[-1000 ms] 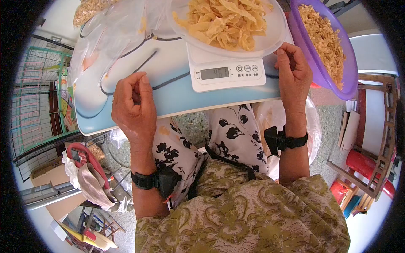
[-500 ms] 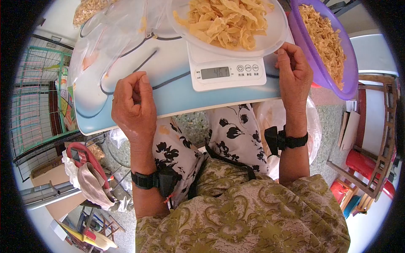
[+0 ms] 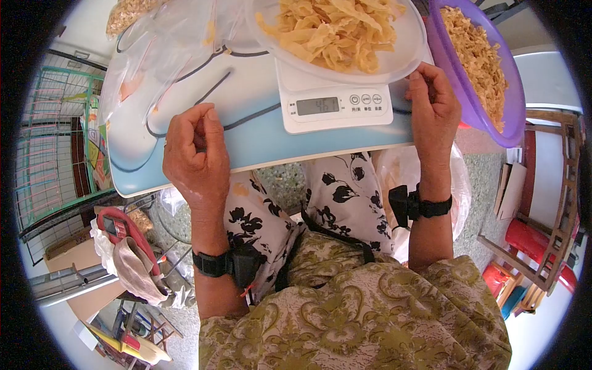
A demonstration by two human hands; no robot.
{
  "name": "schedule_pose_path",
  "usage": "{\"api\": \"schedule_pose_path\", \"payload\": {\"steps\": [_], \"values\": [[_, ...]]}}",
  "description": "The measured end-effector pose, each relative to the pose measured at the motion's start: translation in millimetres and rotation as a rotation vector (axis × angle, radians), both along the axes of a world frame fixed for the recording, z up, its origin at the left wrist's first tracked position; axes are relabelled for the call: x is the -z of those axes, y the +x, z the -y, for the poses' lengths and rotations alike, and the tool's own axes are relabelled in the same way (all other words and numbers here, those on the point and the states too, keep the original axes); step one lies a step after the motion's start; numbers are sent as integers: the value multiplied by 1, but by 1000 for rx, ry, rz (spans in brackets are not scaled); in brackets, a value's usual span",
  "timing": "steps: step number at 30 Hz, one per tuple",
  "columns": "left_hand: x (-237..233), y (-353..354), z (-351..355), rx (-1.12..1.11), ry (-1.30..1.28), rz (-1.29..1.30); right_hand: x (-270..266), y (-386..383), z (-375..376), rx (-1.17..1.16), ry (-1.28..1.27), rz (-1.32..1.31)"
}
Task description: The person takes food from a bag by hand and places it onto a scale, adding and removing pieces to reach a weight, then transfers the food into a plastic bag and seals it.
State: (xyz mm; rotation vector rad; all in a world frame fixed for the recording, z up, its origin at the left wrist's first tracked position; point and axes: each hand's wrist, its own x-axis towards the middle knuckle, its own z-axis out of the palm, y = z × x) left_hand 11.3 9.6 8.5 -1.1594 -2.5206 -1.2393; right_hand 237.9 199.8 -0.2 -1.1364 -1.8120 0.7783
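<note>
My right hand (image 3: 435,111) pinches at the lower right rim of a translucent plate (image 3: 398,65); its fingertips are partly hidden there. Pale yellow dried strips (image 3: 336,32) are heaped on the plate, which sits on a white digital scale (image 3: 339,121). The scale's display is lit, but its digits are hard to read. Over the table's near edge, left of the scale, my left hand (image 3: 200,148) is closed with fingers curled, and I see nothing in it. A black cord (image 3: 253,116) lies close to it. Just right of my right hand stands a purple basin (image 3: 444,58) filled with dried shreds (image 3: 478,61).
Clear plastic bags (image 3: 179,46) cover the table's (image 3: 142,179) far left, with a bag of brown pieces (image 3: 132,15) beyond. Below the right side hangs a large clear bag (image 3: 456,185). A wire cage (image 3: 55,135) stands left, a wooden frame (image 3: 564,203) right.
The scale and plate have shifted slightly right together with my right hand. The purple basin has also moved a little right. My left hand stays in place.
</note>
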Motion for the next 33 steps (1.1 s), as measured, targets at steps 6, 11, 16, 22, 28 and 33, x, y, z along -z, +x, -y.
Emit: {"api": "schedule_pose_path", "payload": {"steps": [6,11,16,22,28,33], "values": [[1,-1,-2,15,54,-114,-1,-1,1,0,20,2],[0,-1,0,0,0,4,1,0,-1,-9,12,-23],[0,0,0,-3,-5,3,0,0,0,-12,9,-11],[0,0,0,-1,-2,15,0,0,0,-26,-10,-49],[4,-2,-2,9,67,-80,0,0,0,-17,-8,-39],[0,0,1,-6,-19,-21,-2,0,1,-5,-2,2]]}}
